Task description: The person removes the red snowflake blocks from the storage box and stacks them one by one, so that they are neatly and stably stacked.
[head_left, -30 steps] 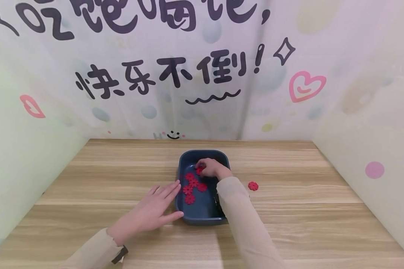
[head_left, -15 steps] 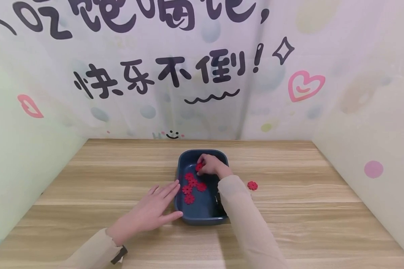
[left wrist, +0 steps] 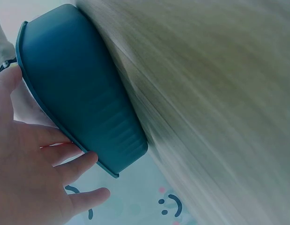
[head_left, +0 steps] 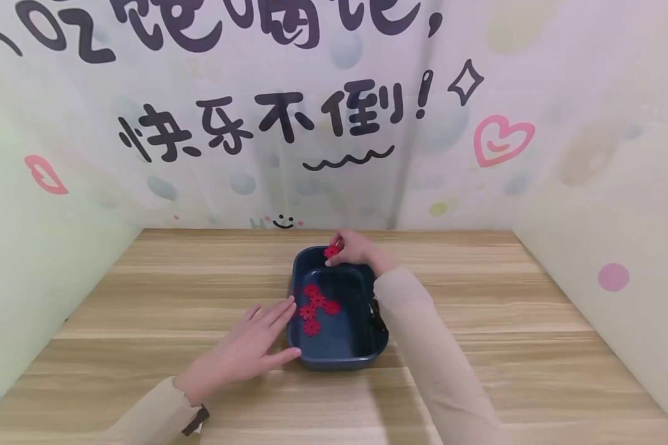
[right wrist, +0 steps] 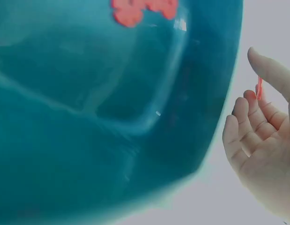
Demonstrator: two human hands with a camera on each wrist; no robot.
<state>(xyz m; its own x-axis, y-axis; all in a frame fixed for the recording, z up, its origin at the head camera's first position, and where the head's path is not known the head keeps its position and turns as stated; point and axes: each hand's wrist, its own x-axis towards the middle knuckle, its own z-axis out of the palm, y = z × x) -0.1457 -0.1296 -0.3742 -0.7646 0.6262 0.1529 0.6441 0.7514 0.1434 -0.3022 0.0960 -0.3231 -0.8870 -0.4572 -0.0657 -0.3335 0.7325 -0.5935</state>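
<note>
The right hand (head_left: pixel 356 248) has its grip on a red notched disc (head_left: pixel 331 251), pinched between thumb and fingertips at the far rim of the blue tray (head_left: pixel 336 364). The fingers cover part of the disc in the head view, and the right wrist view shows it only edge-on, as a thin red sliver. Whether it is over the tray's inside or just past the rim is hard to tell. That wrist view also cuts the hand off at its right edge.

The left hand (head_left: pixel 242 352) grips nothing: its fingers lie straight, with fingertips and thumb touching the tray's left rim. The left wrist view shows the tray's outer wall, while the inside is hidden.

Within the tray, a cluster of red discs (head_left: pixel 317 300) lies on the floor toward the left wall. Five can be made out in the head view, though they overlap and their edges merge; the right wrist view crops them at the top.

The right sleeve (head_left: pixel 428 340) covers some of the tabletop (head_left: pixel 200 296) beside the tray. A dark item (head_left: pixel 377 316) next to that sleeve is too obscured to name. Lettering on the backdrop (head_left: pixel 289 185) is cropped along the top.
</note>
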